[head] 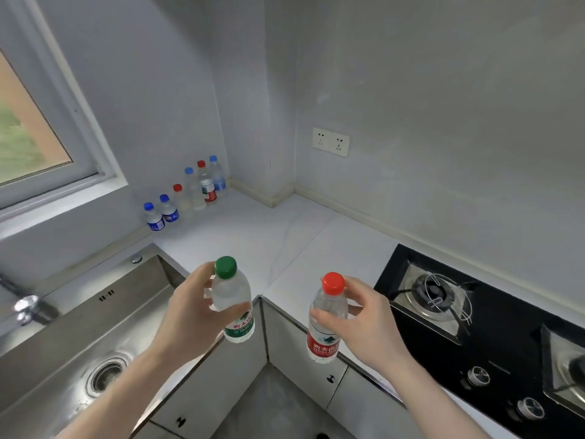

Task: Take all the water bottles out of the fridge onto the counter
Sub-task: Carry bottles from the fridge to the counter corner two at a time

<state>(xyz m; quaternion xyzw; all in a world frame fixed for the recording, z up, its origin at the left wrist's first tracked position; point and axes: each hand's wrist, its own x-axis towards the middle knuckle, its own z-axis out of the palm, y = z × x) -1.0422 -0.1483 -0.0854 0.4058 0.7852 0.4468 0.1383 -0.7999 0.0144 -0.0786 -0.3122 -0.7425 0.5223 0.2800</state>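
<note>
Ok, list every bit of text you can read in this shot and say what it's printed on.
"农夫山" in white, partly cut off: the red label of the red-capped bottle in the right hand.
"农夫山" again, partly hidden: the green label of the green-capped bottle in the left hand.
Smaller print under both: too small to read.
Labels of the six bottles along the wall: too blurred to read.

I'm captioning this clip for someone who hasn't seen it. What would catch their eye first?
Two hands raised mid-frame over the counter corner: the left hand grips a green-capped bottle, the right hand a red-capped bottle. Behind, a row of bottles with blue and red caps lines the wall under the window. A steel sink lies left, a black stove right.
</note>
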